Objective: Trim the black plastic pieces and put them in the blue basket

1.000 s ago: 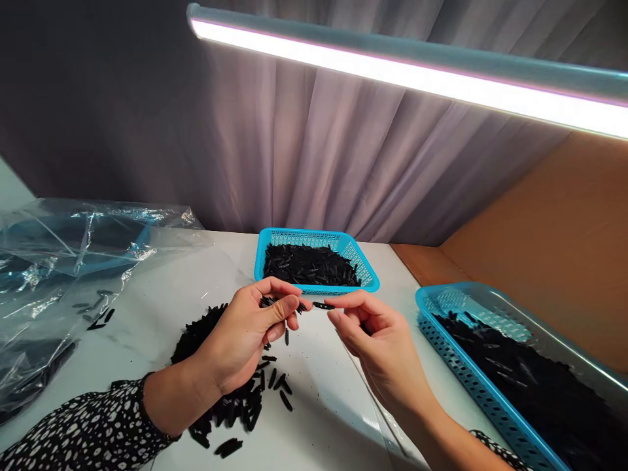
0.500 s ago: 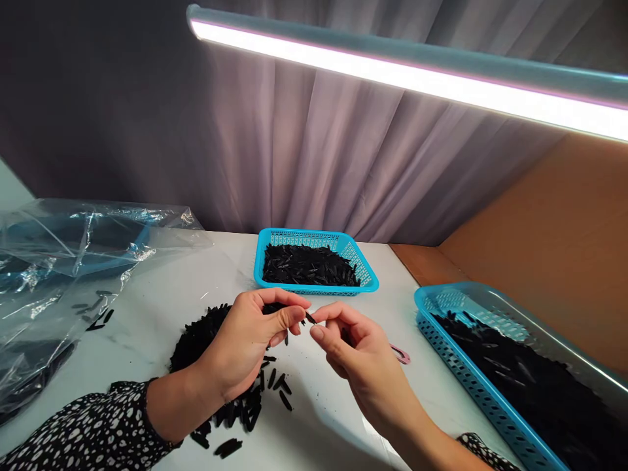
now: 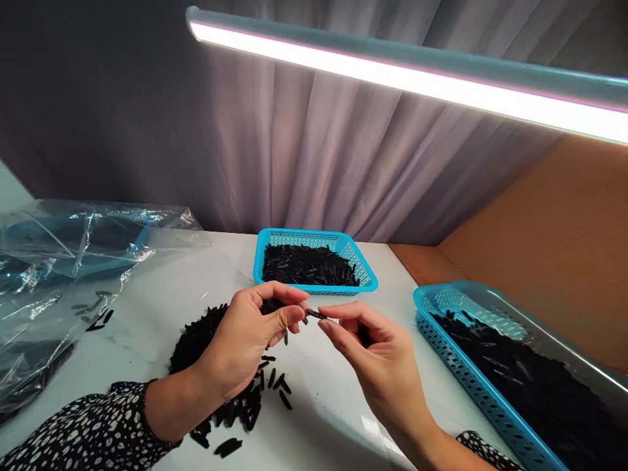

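Above the white table, my left hand (image 3: 255, 324) is closed on several small black strips, partly hidden behind its thumb and fingers. One narrow black strip (image 3: 315, 314) bridges the gap between the two hands. The thumb and forefinger of my right hand (image 3: 375, 340) pinch its right end, and its left end lies close to my left fingertips. Behind my left wrist is a heap of black pieces (image 3: 193, 340), with loose ones (image 3: 250, 405) scattered in front of it. What kind of parts they are, I cannot tell.
Beyond my hands stands a blue plastic basket (image 3: 314, 288) filled with black pieces. A larger blue basket (image 3: 471, 386), also holding black pieces, is at the right. Clear plastic sheeting (image 3: 83, 242) covers the left side. A lit tube lamp (image 3: 392, 75) hangs above.
My right hand has shifted slightly right and now covers the pink item seen beside it before. The strip between the hands lies flatter and shows more of its length.
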`<state>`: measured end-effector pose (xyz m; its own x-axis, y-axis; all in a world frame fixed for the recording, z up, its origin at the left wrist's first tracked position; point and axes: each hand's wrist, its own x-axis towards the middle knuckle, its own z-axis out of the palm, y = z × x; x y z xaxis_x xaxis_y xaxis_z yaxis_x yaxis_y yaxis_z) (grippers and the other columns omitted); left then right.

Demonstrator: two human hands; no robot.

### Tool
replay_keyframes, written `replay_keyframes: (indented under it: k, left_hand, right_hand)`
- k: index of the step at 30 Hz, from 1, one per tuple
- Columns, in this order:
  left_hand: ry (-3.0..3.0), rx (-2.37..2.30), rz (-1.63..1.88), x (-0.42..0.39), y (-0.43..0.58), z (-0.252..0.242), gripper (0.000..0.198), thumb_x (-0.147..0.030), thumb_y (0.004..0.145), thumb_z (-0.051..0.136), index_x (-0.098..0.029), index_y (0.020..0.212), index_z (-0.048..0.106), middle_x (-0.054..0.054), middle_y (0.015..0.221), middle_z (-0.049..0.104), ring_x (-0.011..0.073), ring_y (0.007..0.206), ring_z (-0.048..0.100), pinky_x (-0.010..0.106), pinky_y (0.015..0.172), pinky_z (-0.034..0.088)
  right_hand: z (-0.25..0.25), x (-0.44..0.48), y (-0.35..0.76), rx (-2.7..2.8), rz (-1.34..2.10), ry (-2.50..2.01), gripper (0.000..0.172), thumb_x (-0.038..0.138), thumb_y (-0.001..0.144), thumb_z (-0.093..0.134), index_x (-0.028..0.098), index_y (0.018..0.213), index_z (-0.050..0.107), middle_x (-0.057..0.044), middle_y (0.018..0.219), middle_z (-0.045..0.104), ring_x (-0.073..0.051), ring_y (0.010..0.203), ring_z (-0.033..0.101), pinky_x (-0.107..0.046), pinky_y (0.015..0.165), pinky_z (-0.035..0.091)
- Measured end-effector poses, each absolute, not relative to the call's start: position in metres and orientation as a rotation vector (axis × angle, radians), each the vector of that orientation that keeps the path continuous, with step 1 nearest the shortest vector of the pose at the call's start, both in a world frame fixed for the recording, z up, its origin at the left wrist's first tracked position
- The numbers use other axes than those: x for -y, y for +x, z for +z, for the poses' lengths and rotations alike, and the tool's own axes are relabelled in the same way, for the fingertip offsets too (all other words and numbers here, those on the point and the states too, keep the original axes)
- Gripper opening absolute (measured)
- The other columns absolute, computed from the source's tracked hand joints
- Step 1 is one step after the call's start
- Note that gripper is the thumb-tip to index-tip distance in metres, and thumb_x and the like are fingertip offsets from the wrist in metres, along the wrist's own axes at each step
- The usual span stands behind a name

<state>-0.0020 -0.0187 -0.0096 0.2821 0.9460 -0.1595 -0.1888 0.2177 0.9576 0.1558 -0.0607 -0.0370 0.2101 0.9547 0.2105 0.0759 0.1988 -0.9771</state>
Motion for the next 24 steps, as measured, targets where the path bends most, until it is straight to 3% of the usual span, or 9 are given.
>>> replay_keyframes:
  k: [6,14,19,24]
  left_hand:
    - [0.990,-0.916,0.996,0.016,-0.004,-0.011,0.037,-0.043,0.063,0.088,-0.016,0.066,0.063,-0.002,0.059,0.059,0.0070,0.055,0.043,0.020,0.052,0.031]
    - [0.941,-0.862,0.988,0.013,-0.006,-0.015,0.034,-0.042,0.068,0.086,-0.013,0.078,0.070,-0.001,0.063,0.062,0.0046,0.052,0.040,0.018,0.045,0.024]
    - [0.923,-0.892,0.989,0.014,-0.007,-0.012,0.037,-0.042,0.065,0.088,-0.015,0.071,0.064,0.000,0.065,0.065,0.0059,0.054,0.043,0.019,0.046,0.026]
    - [0.951,-0.931,0.974,0.016,-0.006,-0.012,0.040,-0.043,0.063,0.088,-0.016,0.066,0.059,-0.001,0.063,0.064,0.0067,0.053,0.043,0.021,0.052,0.033]
  right_hand:
    - [-0.038,0.059,0.157,1.140,0.951,-1.189,0.022,0.040,0.079,0.073,0.019,0.082,0.077,0.007,0.052,0.035,-0.011,0.050,0.028,-0.027,0.047,0.027]
    - [-0.047,0.056,0.161,1.081,1.057,-1.129,0.027,0.045,0.079,0.075,0.019,0.085,0.077,0.007,0.054,0.034,-0.010,0.051,0.025,-0.026,0.047,0.021]
    - [-0.046,0.057,0.161,1.068,1.083,-1.121,0.028,0.046,0.079,0.076,0.018,0.082,0.075,0.007,0.055,0.033,-0.009,0.052,0.024,-0.026,0.046,0.018]
    - [-0.040,0.054,0.160,0.885,1.287,-1.008,0.026,0.042,0.078,0.073,0.020,0.073,0.061,0.010,0.051,0.033,-0.007,0.046,0.017,-0.023,0.043,0.014]
